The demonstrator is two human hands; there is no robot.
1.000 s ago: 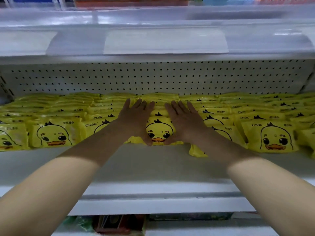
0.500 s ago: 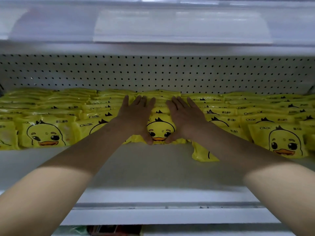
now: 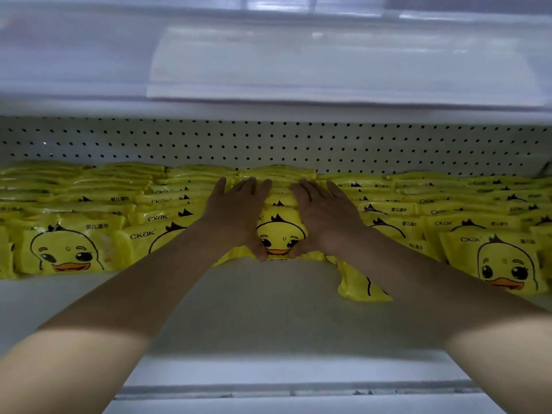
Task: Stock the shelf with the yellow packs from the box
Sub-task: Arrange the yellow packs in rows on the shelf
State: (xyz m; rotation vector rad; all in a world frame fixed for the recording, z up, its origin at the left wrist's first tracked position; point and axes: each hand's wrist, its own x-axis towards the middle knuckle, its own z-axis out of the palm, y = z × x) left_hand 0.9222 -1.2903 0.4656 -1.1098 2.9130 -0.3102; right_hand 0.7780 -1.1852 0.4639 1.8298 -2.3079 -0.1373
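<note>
A: Edges first. What room is there on the shelf [image 3: 254, 312]?

B: The front half is bare, from the front lip [image 3: 298, 389] back to the first packs. Both forearms cross that strip. The back half is packed solid up to the pegboard wall [image 3: 268, 141]. An upper shelf [image 3: 268, 61] hangs overhead, full width.

A: The yellow packs [image 3: 167, 201]?

B: Rows run front to back, side by side from the left edge to the right edge, each pack leaning on the one behind. The front ones show a duck face and "CKAK" print. The left front pack [image 3: 65, 252] and right front pack [image 3: 501, 264] both face forward.

A: Hands?

B: The left hand [image 3: 236, 216] and right hand [image 3: 325, 216] flank the centre pack [image 3: 280, 234], the front one of the middle row. The fingers [image 3: 254, 186] are straight and held close together. They lie flat along the row's sides, tips toward the back wall. The thumbs turn inward across the pack's lower front, tips nearly meeting under the beak. The palms press in from both sides.

A: Anything out of line?

B: One stray pack [image 3: 358, 282], just right of the middle row. It lies tilted on the bare strip ahead of the rows, partly hidden by the right forearm.
</note>
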